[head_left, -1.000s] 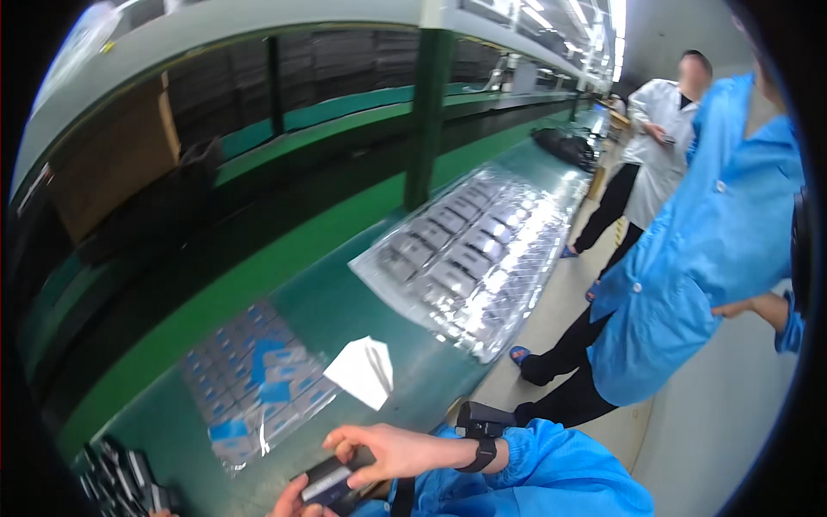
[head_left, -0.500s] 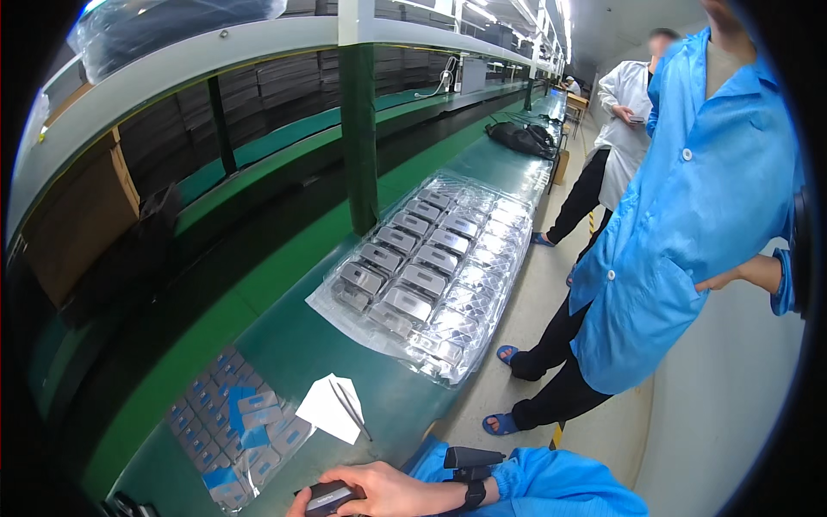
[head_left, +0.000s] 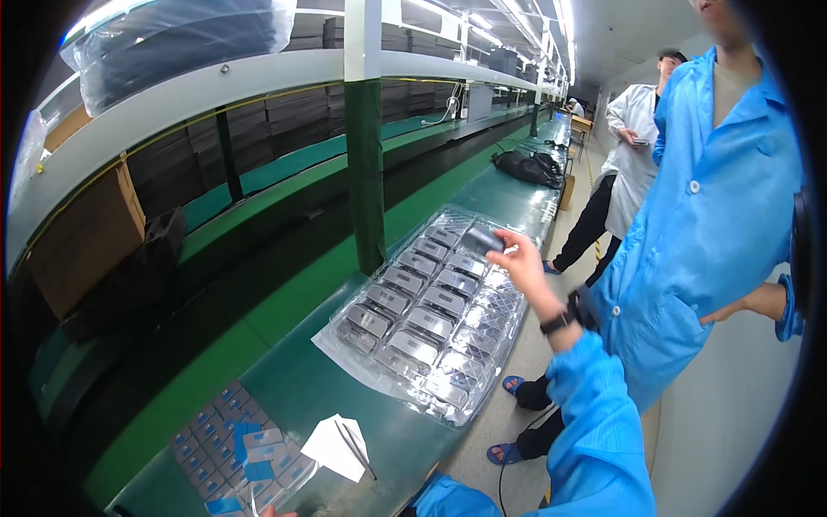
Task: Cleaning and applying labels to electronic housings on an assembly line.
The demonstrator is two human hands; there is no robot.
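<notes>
My right hand [head_left: 520,262] is raised over the far part of a clear plastic tray [head_left: 405,379], its fingers pinching a small dark rectangular device [head_left: 484,239]. Rows of similar grey-faced devices [head_left: 413,346] fill the left and middle columns of the tray; shiny pockets make up its right side. Only a bit of my left hand [head_left: 277,513] shows at the lower edge, so its grip is hidden. Close to it lies a sheet of small grey plates [head_left: 207,444] with blue film pieces [head_left: 247,431], and a thin white strip [head_left: 252,498].
White paper [head_left: 332,444] with dark tweezers [head_left: 355,446] lies on the green bench [head_left: 388,465]. A green-wrapped post [head_left: 364,172] rises behind the tray. Farther along sits a black bag [head_left: 527,168]. A person in a blue coat [head_left: 689,224] stands at the right, another in white [head_left: 633,146] behind.
My right hand has carried the dark device from the near bench edge up over the tray's far part. My left hand has mostly dropped out of the lower edge. The view has shifted slightly.
</notes>
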